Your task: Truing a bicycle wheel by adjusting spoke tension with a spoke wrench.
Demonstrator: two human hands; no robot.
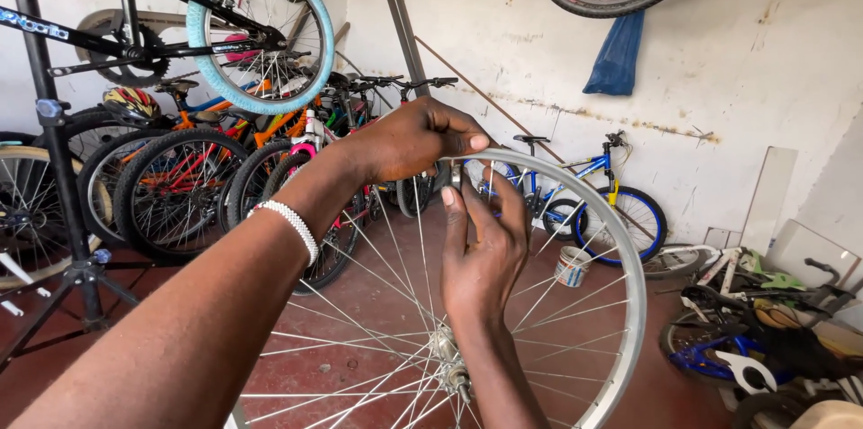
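Note:
A bare silver bicycle wheel rim (629,303) with thin spokes and a metal hub (447,353) stands upright in front of me. My left hand (418,137) grips the top of the rim, fingers curled over its edge. My right hand (481,249) reaches up from inside the wheel, its fingertips pinched at a spoke end right under the rim, close to my left thumb. A white bead bracelet (292,227) circles my left wrist.
A row of parked bicycles (189,177) fills the left. A black repair stand (63,168) holds a bike with a light-blue tyre (261,24). A small blue bicycle (602,195) leans on the wall, a small tin (572,265) sits on the red floor, bike parts (764,321) lie at right.

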